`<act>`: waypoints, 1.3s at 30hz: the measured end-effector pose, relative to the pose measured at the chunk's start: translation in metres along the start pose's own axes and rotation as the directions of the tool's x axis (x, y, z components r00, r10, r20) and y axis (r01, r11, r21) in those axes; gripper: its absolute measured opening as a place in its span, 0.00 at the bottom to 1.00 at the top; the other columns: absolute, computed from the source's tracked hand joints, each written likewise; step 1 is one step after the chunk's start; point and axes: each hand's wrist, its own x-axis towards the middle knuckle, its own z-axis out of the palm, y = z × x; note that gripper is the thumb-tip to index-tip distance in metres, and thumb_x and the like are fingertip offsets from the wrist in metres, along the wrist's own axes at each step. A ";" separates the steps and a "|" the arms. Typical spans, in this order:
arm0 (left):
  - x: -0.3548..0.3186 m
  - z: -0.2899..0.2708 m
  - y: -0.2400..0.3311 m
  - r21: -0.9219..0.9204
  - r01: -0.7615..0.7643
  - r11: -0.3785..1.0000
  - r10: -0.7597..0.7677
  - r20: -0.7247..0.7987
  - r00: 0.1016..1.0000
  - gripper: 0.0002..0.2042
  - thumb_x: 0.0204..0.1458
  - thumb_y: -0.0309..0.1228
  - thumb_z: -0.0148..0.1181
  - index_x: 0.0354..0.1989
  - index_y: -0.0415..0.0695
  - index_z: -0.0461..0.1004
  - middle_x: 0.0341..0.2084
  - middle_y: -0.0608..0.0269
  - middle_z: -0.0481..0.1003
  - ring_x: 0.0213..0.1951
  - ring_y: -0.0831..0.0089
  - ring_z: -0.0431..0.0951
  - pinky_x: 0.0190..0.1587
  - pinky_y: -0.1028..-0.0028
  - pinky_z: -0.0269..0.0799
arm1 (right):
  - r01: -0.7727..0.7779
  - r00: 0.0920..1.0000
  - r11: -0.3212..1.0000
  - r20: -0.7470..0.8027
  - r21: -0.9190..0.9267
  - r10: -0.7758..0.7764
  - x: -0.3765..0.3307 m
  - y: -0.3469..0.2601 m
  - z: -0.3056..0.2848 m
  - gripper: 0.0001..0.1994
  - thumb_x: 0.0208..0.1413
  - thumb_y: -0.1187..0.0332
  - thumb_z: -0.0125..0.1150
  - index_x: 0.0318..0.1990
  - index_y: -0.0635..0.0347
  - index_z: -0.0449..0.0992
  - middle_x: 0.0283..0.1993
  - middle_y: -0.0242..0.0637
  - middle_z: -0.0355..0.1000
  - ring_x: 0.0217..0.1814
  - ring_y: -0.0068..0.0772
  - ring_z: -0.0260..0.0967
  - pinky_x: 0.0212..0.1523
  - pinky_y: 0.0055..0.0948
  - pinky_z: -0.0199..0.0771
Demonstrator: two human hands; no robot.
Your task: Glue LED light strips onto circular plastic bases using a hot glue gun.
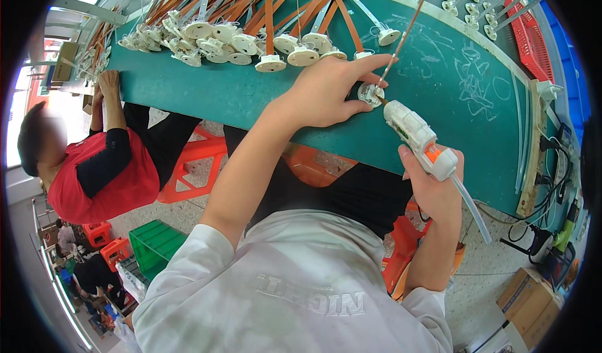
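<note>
My left hand is closed on a small round white fitting at the green tabletop, thumb at its near edge and fingers on the far side. A thin brownish strip slants up and away from the fitting. My right hand grips a white hot glue gun with an orange part; its nozzle tip meets the fitting's right side, or comes very close. Out of the gun's back end sticks a clear glue stick. Fine parts inside the fitting are too small to make out.
Many round white fittings on brown and silver strips are heaped at the far left. More fittings stand beyond the table's raised edge, near a red basket. Cables hang at the right. A co-worker in red sits left.
</note>
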 end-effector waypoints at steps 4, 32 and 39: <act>-0.001 -0.001 0.002 0.010 0.004 1.000 -0.004 0.003 1.000 0.40 0.43 0.22 0.69 0.69 0.53 0.65 0.45 0.66 0.83 0.29 0.71 0.76 0.35 0.72 0.74 | 0.008 1.000 1.000 0.021 0.010 -0.008 0.000 0.003 0.000 0.11 0.55 0.67 0.72 0.33 0.67 0.78 0.21 0.31 0.73 0.21 0.18 0.68 0.22 0.23 0.66; -0.001 -0.001 0.001 0.024 0.003 1.000 -0.004 0.008 1.000 0.40 0.44 0.23 0.69 0.70 0.53 0.64 0.45 0.66 0.83 0.27 0.71 0.75 0.34 0.72 0.74 | -0.018 1.000 0.999 0.012 0.043 0.018 0.000 0.014 0.002 0.19 0.55 0.70 0.73 0.44 0.72 0.68 0.31 0.39 0.77 0.29 0.23 0.76 0.30 0.23 0.76; -0.001 -0.001 0.003 0.004 -0.011 1.000 0.011 0.003 1.000 0.39 0.44 0.23 0.69 0.69 0.52 0.65 0.44 0.67 0.83 0.27 0.71 0.74 0.34 0.72 0.73 | -0.050 0.999 0.996 0.002 0.071 0.050 -0.001 0.012 0.003 0.19 0.56 0.69 0.72 0.44 0.71 0.68 0.28 0.36 0.75 0.25 0.20 0.72 0.25 0.22 0.72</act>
